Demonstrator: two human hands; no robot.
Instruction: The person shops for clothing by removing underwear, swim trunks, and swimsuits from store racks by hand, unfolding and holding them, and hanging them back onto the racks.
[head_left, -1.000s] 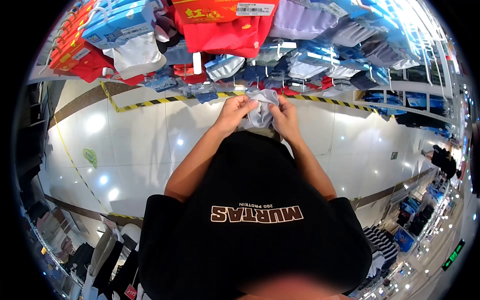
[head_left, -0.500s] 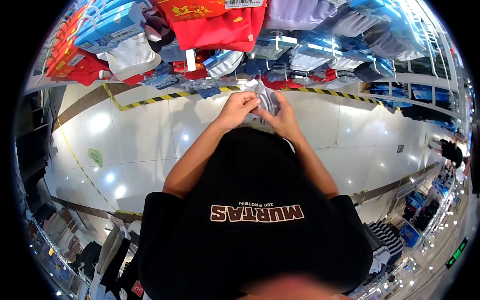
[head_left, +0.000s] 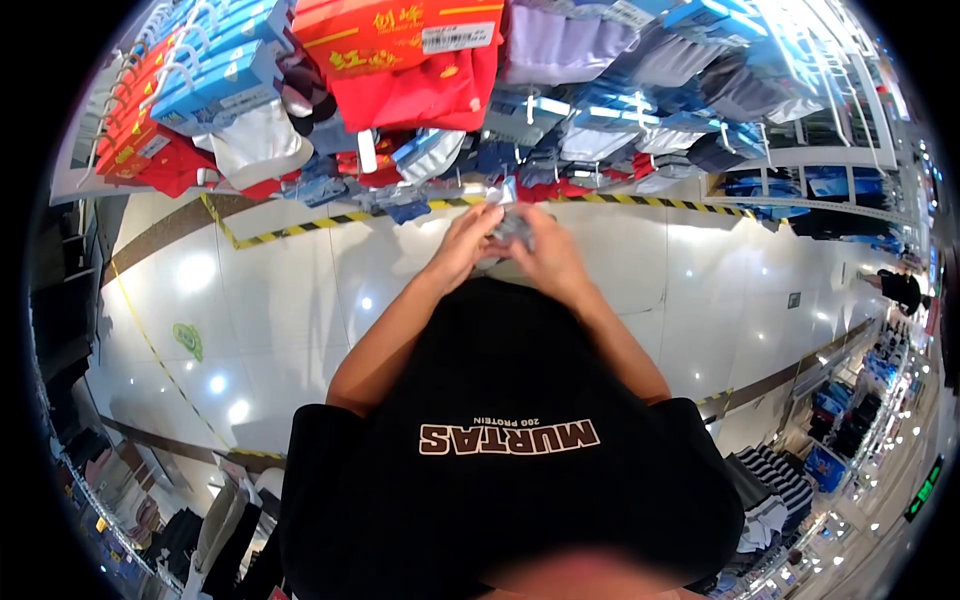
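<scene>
Both hands meet in front of my chest around a small grey-and-white folded garment (head_left: 512, 232), mostly covered by fingers and blurred. My left hand (head_left: 466, 240) is closed on its left side, with the fingertips near the top edge. My right hand (head_left: 549, 257) curls over the right side, its fingers smeared by motion. A pale, bluish bit sticks up above the fingers. Just beyond the hands hang the lower rows of packaged underwear (head_left: 430, 155) on the rack.
Red packs (head_left: 415, 90) and blue-carded packs (head_left: 220, 88) hang from white hooks ahead. Yellow-black tape (head_left: 330, 218) runs along the floor below the rack. A green floor sticker (head_left: 187, 341) lies to the left. Another person (head_left: 900, 291) stands far right. Clothing displays (head_left: 775, 485) stand behind.
My right hand has turned inward over the garment, which now shows less between the hands. Both hands sit slightly lower and further left in view, and the rack also appears lower.
</scene>
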